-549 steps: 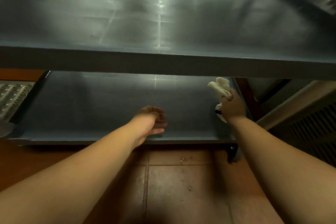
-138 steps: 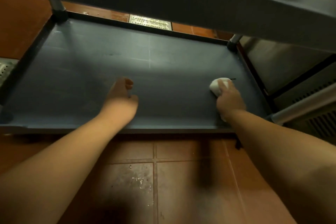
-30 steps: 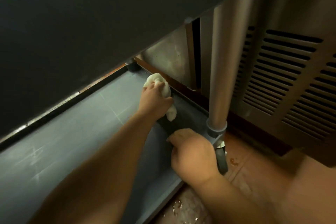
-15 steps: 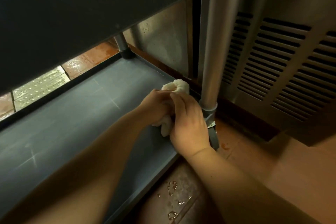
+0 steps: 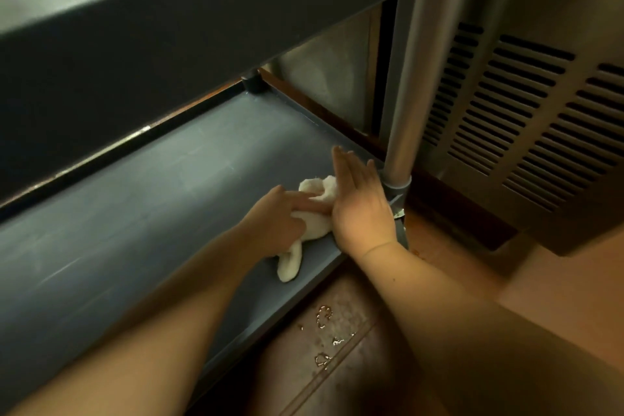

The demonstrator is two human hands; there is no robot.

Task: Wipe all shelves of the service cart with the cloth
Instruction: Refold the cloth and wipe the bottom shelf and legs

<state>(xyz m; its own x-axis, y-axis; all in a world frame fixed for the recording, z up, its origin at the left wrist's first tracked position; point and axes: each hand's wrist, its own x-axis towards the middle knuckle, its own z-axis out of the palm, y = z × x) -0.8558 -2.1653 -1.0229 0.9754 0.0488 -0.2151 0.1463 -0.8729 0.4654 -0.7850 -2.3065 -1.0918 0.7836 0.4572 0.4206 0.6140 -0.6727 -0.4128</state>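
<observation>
The white cloth [image 5: 312, 230] lies bunched on the dark grey bottom shelf [image 5: 162, 192] of the cart, near its front right corner, with one tail trailing toward the front edge. My left hand [image 5: 280, 216] rests on the cloth with fingers pressed into it. Flat, with straight fingers, my right hand [image 5: 359, 203] stands on edge against the cloth's right side. The shelf above [image 5: 202, 13] overhangs and hides the rear of the bottom shelf.
A round metal cart post [image 5: 401, 105] rises just right of my right hand. Behind it stands a steel cabinet with a louvred vent panel [image 5: 526, 125]. The brown tiled floor [image 5: 341, 338] in front of the cart has wet spots.
My right hand has come off the cloth and straightened its fingers. The cloth now lies spread lower on the shelf under my left hand, slightly further from the post.
</observation>
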